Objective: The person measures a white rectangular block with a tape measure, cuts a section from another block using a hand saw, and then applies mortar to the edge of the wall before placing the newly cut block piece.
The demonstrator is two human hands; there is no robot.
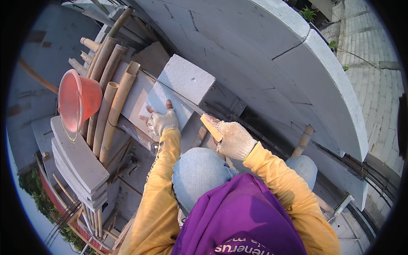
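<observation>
My left hand (163, 122), in a pale knit glove with bare fingertips, presses on a light grey concrete block (158, 98) with fingers spread. In my right hand (236, 139), also gloved, is the yellowish handle of a handsaw (211, 126). The saw's thin blade, seen nearly edge-on, runs from the handle up and left across the blocks. On the blade's far side lies another pale block face (187, 79); whether the two are one piece I cannot tell. My right fingers are wrapped around the handle and partly hidden.
A curved wall of grey blocks (272, 72) rises along the right. At left are bamboo poles (114, 114), a red bucket (80, 100) with a wire handle, and a stack of grey slabs (80, 157). My knees are bent below the blocks, beside gaps in the platform.
</observation>
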